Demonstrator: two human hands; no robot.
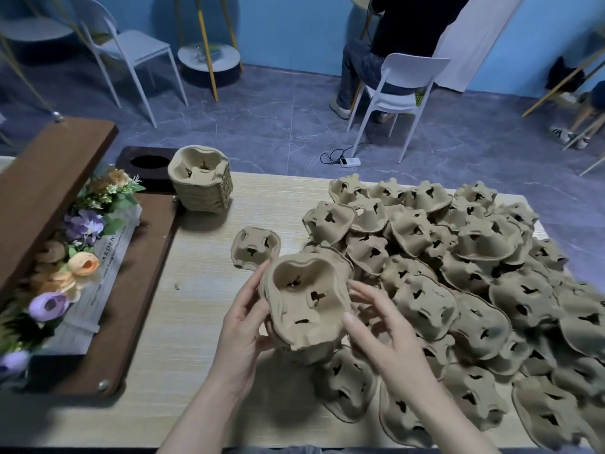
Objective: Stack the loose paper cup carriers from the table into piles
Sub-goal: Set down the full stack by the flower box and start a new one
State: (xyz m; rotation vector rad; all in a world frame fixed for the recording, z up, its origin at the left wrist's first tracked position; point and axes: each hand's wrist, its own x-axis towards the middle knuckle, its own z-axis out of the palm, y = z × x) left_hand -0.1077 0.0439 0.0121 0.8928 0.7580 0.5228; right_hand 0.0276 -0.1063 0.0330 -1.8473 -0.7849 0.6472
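Place: café-like room.
Signs: white chairs [131,50] at 11 and 1 o'clock, round side table [209,57], flower box [65,257] at 9.

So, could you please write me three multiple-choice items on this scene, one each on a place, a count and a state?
1. Where does the finished stack of cup carriers stand?
A. far left of the wooden table, beside the dark board
B. on the white chair
C. on top of the loose heap

2. How many carriers lie alone between that stack and the hands?
A. none
B. one
C. four

3. What is the left hand doing?
A. resting flat on the table
B. pointing at the flowers
C. holding a small nested pile

Answers: 1 A, it stands at the table's far left corner. 2 B, the single carrier lies apart. 3 C, its fingers grip the held pile, with the right hand alongside.
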